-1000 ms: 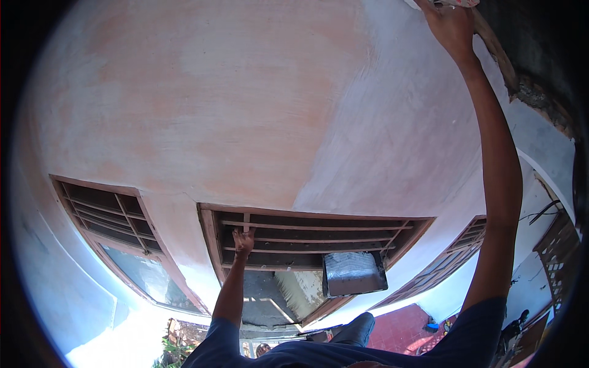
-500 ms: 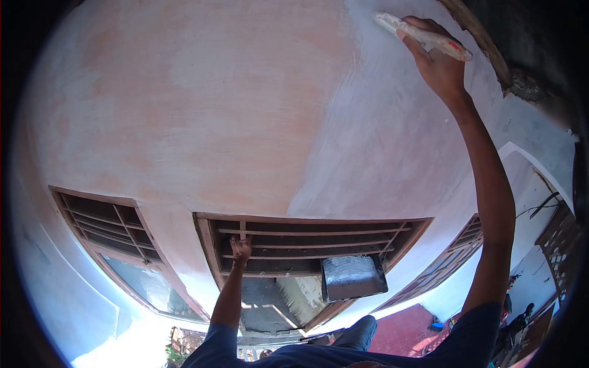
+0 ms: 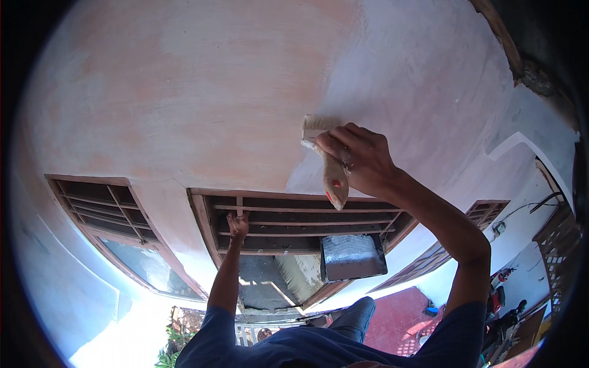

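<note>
Now brush [image 3: 334, 175] is lower, pale coat's [image 3: 417, 80] edge within reach. Right grip [image 3: 362, 156] clamps it, left grip [image 3: 238, 226] the window grille [image 3: 240, 203]

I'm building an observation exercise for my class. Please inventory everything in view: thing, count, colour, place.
wall: 1, patchy pink beside pale lilac, across the view
barred windows: 3, brown-framed, left, centre and right
paintbrush: 1, off-white with red marks, centre
tray: 1, dark-edged, silvery-white inside, at the centre window's lower right
tiled floor: 1, red, lower right
blue object: 1, blue, on the floor, kind unclear
lattice panel: 1, brown, right edge
plants: count unclear, green, bottom left
trouser leg: 1, blue, bottom centre
shirt: 1, dark blue, bottom
left hand: 1, bare, on a window bar
right hand: 1, bare, holding the paintbrush
</note>
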`<state>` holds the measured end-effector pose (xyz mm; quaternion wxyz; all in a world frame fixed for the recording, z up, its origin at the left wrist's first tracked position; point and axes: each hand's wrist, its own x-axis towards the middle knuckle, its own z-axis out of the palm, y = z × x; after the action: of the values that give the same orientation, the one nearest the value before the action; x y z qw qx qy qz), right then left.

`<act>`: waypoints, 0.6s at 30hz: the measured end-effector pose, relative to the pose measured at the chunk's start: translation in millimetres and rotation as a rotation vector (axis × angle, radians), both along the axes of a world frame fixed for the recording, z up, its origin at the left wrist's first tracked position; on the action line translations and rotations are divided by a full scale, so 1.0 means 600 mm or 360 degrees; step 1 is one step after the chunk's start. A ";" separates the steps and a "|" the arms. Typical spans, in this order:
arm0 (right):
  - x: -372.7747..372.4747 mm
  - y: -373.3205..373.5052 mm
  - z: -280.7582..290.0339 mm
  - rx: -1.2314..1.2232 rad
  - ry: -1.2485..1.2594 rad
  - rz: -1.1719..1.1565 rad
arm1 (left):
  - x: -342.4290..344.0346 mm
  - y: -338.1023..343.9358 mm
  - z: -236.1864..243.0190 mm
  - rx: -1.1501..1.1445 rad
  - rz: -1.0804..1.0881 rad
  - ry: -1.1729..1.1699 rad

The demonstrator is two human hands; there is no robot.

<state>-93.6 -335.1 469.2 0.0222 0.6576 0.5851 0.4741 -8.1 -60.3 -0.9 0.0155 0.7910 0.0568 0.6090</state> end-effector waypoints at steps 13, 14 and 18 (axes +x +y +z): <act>0.050 0.009 0.338 0.0654 -0.0934 0.0247 | -0.049 0.021 -0.001 -0.0097 0.0129 0.0481; 0.020 -0.012 0.345 0.0640 -0.0971 0.0211 | -0.011 -0.014 0.020 -0.0063 0.0064 0.0418; 0.025 -0.018 0.185 0.0349 -0.0468 0.0081 | -0.012 -0.004 0.005 0.0071 0.0224 0.0389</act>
<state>-78.5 -345.9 579.9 0.0237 0.5647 0.5367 0.6265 -15.2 -62.8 1.9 -0.0518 0.8534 0.1001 0.5089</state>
